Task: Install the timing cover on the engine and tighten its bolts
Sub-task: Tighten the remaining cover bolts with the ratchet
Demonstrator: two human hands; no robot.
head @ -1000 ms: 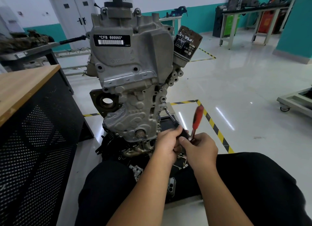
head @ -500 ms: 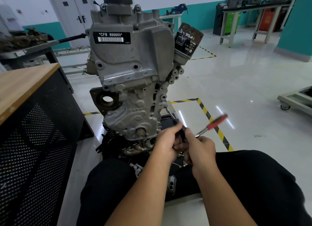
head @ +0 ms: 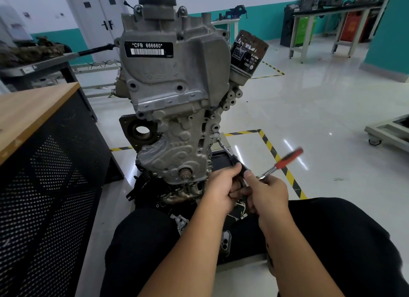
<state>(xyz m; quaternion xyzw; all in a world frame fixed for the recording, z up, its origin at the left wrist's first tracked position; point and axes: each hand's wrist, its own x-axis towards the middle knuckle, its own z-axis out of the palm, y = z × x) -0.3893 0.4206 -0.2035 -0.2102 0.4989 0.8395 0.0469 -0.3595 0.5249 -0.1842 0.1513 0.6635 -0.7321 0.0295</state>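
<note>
The timing cover [head: 174,155] sits mounted on the front of the upright engine [head: 177,79]. The left hand [head: 221,190] grips the black extension bar [head: 230,156], whose tip meets the cover's right edge. The right hand [head: 269,191] grasps the red-handled ratchet [head: 281,162], blurred.

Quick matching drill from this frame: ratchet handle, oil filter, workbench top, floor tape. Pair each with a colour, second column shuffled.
Column 1:
1. ratchet handle
2. oil filter
3. workbench top
4. floor tape

Column 2:
A. yellow and black stripes
B. wood brown
C. red
D. black with white print

Pairs: 1-C, 2-D, 3-B, 4-A
</note>
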